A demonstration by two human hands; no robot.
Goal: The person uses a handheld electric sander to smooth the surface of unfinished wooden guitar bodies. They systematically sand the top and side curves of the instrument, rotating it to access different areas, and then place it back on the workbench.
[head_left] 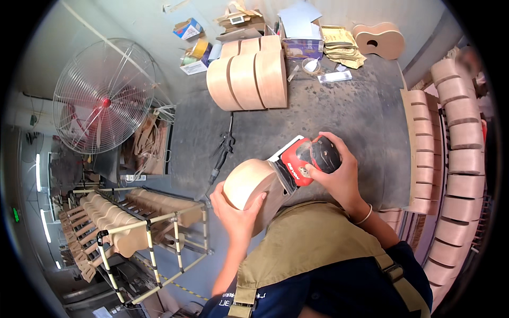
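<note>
My left hand (237,213) is closed around a small unfinished wooden ukulele body (245,181), its thumb and fingers spread over the curved side. The body is tilted on edge close to my apron, and its lower part is partly hidden behind my hand. My right hand (342,175) grips a red and black palm sander (298,161) from above and the right. The sander's pad is against the flat face of the body, or very close to it. A black air blow gun (225,151) lies on the dark bench left of the body.
Several ukulele bodies (246,79) stand at the bench's back. Behind them sit boxes (302,40), yellow packets (339,45) and a small dish (311,65). A large fan (103,98) is at left, above a rack of instruments (124,228). More bodies (464,159) are stacked along the right.
</note>
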